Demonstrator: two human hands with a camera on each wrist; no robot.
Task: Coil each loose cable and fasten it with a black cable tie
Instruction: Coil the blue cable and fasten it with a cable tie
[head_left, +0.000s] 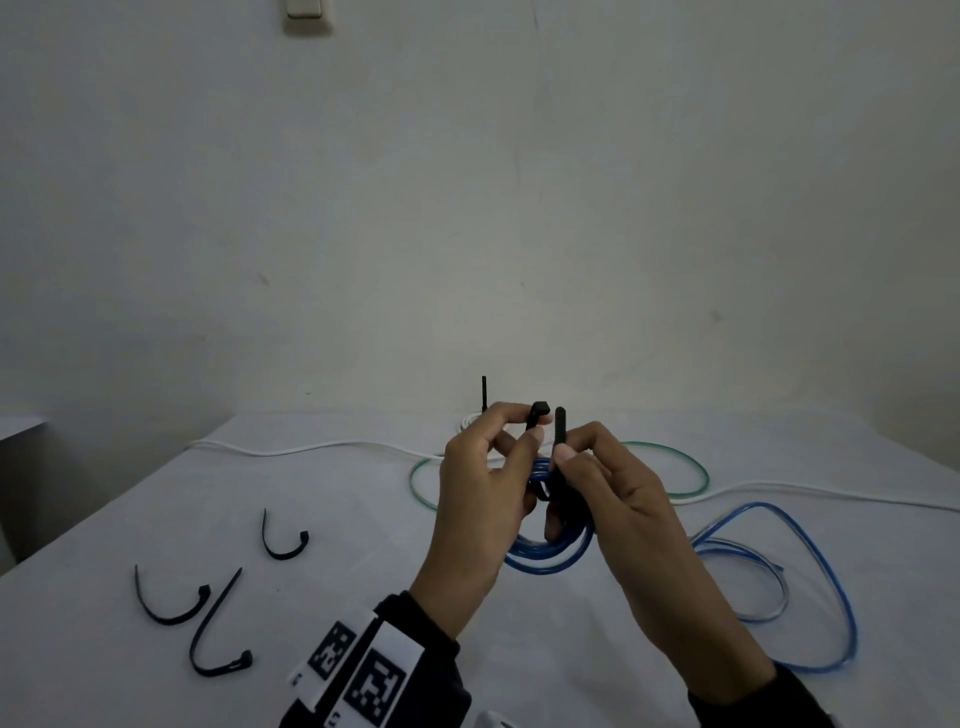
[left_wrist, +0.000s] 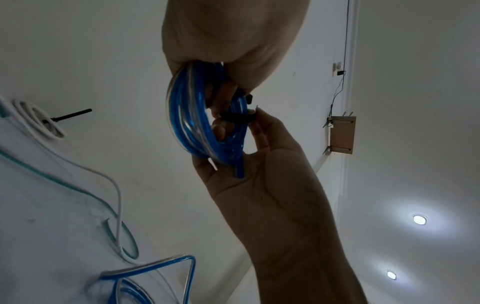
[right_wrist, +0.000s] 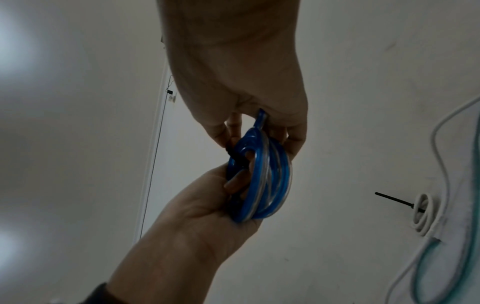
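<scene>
Most of the head view is a bare pale wall (head_left: 467, 208), scuffed in places, with a white fitting (head_left: 306, 15) high at the left edge. From the left wrist view a white ceiling shows two round recessed lights (left_wrist: 420, 219), and a small wooden bracket (left_wrist: 341, 134) is fixed to the wall beside a thin dark wire running down it. Below the wall stretches the bench (head_left: 156, 467), covered in a white cloth. Across its far part runs a long white cable (head_left: 311, 446), coiled at one end where a black tie tail (head_left: 484, 392) stands upright. A green cable (head_left: 696, 470) lies in a loose loop behind the hands. To the right the blue cable (head_left: 550, 558) sprawls in open loops, while its coiled part is held up above the cloth between both hands. Three spare black ties (head_left: 283, 540) lie curved on the left of the bench, well apart from the cables. A black cable tie (head_left: 560, 431) passes around the blue coil. The left hand (head_left: 478, 499) has its grip pinched on the tie's head end, fingers curled through the coil; the right hand (head_left: 618, 499) pinches the tie's tail upright beside it. A marker band (head_left: 363, 670) wraps the left wrist over a dark sleeve.
</scene>
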